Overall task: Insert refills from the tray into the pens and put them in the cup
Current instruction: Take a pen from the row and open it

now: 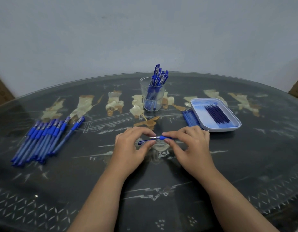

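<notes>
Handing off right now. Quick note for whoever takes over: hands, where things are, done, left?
Left hand: pinches a small dark-blue piece, likely the cap.
Right hand: holds a blue-gripped pen, tip toward the left hand.
Clear plastic cup behind the hands: several blue capped pens inside, done.
White rectangular tray on the right: dark-blue refills remain; paler blue tubes lie beside it.
Far left: pile of blue pens, apparently still to do.
Next, probably: cap the held pen, drop it in the cup.

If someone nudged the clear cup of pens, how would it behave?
The clear cup looks thin-walled, so probably light. Its pens lean right, above the rim, so it may tip that way. On the glossy table it might slide.
</notes>
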`<state>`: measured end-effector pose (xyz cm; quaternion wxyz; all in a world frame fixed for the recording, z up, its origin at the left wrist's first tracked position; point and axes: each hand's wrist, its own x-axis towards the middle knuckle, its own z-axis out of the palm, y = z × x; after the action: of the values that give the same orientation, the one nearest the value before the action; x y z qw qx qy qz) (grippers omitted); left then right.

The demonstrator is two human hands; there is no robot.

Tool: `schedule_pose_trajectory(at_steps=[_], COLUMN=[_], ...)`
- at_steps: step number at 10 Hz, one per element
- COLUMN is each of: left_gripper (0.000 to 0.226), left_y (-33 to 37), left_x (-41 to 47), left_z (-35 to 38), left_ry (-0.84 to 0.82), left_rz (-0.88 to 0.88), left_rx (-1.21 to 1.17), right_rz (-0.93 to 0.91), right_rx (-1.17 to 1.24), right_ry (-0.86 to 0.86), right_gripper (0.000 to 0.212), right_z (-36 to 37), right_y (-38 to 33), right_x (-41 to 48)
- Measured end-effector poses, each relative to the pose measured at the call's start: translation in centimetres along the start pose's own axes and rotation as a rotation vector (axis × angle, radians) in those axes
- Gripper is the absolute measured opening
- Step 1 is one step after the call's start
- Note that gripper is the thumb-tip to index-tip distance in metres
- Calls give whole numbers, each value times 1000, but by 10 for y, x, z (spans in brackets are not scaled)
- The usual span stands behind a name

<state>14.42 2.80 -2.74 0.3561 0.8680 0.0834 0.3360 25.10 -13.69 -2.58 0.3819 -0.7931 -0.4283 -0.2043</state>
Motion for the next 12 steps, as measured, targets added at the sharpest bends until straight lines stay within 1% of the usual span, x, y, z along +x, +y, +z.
schedule_pose_trajectory(at_steps=[1, 2, 5, 9, 10, 11, 12], left_gripper=[19, 23, 18, 18, 23, 33, 23], left_y=[-1, -3, -2, 0, 0, 0, 3], left_x=[1, 1, 1, 1, 2, 1, 0], left_z=[1, 2, 1, -1, -1, -2, -4], left_ry=[2, 14, 28, 29, 34, 58, 73], left_rz=[-25, -41, -37, -50, -63, -89, -156], left_rx=[-5, 1, 36, 78, 84, 91, 54], right_rz=[-4, -2, 15, 5, 0, 10, 30], right_rx=[0, 0, -5, -16, -15, 8, 28], right_ry=[-2, -4, -13, -15, -11, -1, 21], right_gripper=[23, 22, 23, 23, 23, 23, 22], right_z=[0, 0, 2, 2, 2, 2, 2], right_y=[0, 0, -2, -2, -2, -1, 0], right_x=[0, 0, 0, 0, 1, 1, 1])
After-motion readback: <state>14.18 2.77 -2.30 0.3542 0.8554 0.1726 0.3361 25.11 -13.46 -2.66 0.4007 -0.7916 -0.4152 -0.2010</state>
